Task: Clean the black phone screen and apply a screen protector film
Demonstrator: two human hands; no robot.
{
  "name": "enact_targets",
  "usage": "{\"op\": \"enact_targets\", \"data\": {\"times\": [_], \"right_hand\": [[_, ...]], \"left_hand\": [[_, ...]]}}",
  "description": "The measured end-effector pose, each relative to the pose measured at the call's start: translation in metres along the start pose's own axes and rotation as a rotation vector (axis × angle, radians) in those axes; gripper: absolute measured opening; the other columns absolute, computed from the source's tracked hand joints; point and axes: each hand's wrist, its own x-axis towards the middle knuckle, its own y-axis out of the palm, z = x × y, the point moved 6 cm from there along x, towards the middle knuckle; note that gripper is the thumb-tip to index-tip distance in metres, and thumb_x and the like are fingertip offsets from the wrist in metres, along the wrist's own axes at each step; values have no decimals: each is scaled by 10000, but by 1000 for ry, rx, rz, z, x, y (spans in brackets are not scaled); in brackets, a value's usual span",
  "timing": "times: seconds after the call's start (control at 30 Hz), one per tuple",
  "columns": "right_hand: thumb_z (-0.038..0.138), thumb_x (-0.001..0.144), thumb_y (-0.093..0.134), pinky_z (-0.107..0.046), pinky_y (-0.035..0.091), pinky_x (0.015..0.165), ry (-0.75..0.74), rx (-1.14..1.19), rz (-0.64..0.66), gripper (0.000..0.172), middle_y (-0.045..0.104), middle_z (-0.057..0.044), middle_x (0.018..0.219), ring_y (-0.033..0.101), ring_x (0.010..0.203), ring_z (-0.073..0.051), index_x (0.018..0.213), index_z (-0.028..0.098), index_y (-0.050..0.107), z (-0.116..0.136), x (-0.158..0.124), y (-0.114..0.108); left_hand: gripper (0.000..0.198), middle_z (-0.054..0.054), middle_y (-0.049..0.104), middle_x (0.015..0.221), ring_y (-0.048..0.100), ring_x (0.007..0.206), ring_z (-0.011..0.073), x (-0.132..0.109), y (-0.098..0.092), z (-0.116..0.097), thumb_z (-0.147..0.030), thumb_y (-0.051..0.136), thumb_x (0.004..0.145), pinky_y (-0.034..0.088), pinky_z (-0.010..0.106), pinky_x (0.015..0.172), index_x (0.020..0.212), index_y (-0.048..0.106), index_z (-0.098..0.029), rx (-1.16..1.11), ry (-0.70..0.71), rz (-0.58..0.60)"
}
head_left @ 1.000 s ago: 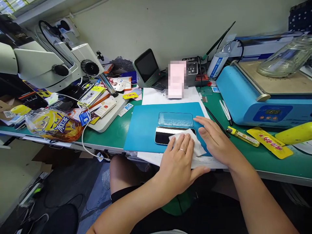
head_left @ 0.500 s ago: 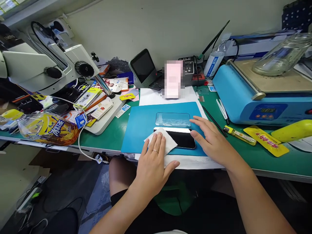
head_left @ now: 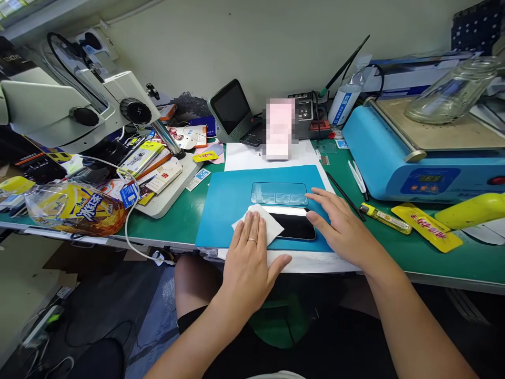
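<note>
Head — two hands — one cloth, one phone

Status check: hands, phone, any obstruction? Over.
Left hand flat on white square wipe. Wipe covers left end of black-screened rectangular phone. Right hand open, beside phone's right end.

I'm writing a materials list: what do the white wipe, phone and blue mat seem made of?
White wipe: matte paper or cloth, thin and flat; weave unclear.
Phone: glossy front, likely glass, with an apparent bright reflection.
Blue mat: smooth, matte, perhaps rubber or plastic, evenly coloured.
</note>
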Motion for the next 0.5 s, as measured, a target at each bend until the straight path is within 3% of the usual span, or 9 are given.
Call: {"op": "enact_targets", "data": {"times": [0.1,0.33,0.5], "right_hand": [[659,1010,317,-559,387,1188,-3,29,6,640,502,-126,1560,445,1454,-342,1433,247,564,-1,0,0],[741,971,150,-555,367,1201,1,112,-19,781,512,-116,1557,432,1468,-334,1440,272,563,-4,-1,-2],[741,971,161,-542,354,1212,-6,117,-13,775,514,-115,1556,436,1467,-319,1437,275,569,-2,-1,-3]], "left_hand": [[802,223,360,1620,263,1548,336,1,0,-8,-627,337,1048,304,506,1246,1533,384,10,-11,19,16],[821,158,397,1617,198,1565,345,47,7,-33,-670,289,1038,249,519,1271,1528,421,-25,-111,114,34],[821,152,390,1623,228,1558,347,16,-1,-44,-682,300,1028,262,535,1264,1541,410,-50,-133,153,38]]}}
